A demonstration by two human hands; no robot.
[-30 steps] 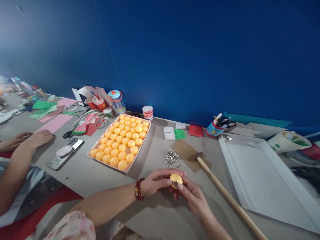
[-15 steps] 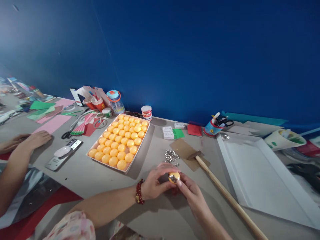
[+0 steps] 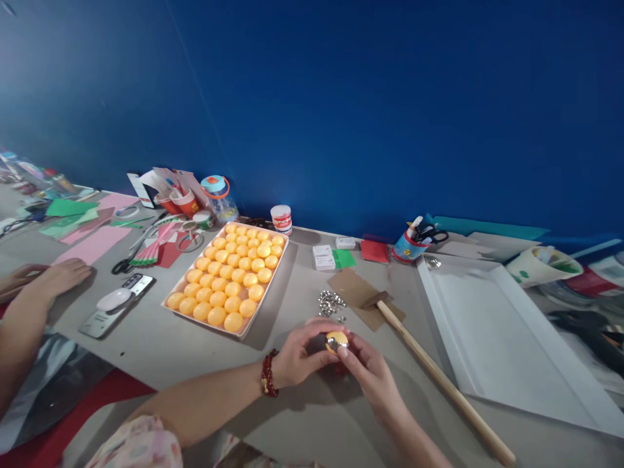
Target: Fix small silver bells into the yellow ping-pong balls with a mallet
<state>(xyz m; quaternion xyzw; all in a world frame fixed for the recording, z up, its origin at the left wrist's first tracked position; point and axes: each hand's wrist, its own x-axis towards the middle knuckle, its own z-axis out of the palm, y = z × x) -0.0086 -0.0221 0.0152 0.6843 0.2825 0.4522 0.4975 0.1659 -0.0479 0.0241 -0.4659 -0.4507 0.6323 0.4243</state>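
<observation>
Low over the grey table, my left hand (image 3: 302, 354) and my right hand (image 3: 368, 374) meet around one orange ball (image 3: 336, 339). The left hand's fingers curl over the ball from the left. With thumb and fingertips, the right hand pinches a small silver piece (image 3: 336, 346) against the ball's front. A pile of small silver metal pieces (image 3: 330, 303) lies just beyond my hands. Further left stands a tray (image 3: 275, 276) filled with several rows of orange balls.
A wooden mallet (image 3: 429, 370) lies on brown card at the right, beside a large white tray (image 3: 492, 338). Another person's hand (image 3: 58, 276) rests at the left, near a phone (image 3: 117, 304). Cups, scissors (image 3: 127, 260), coloured paper and jars line the blue wall.
My hands have drawn closer around the ball and dropped slightly. The right fingers now press the silver piece onto the ball. The view has shifted a little to the right.
</observation>
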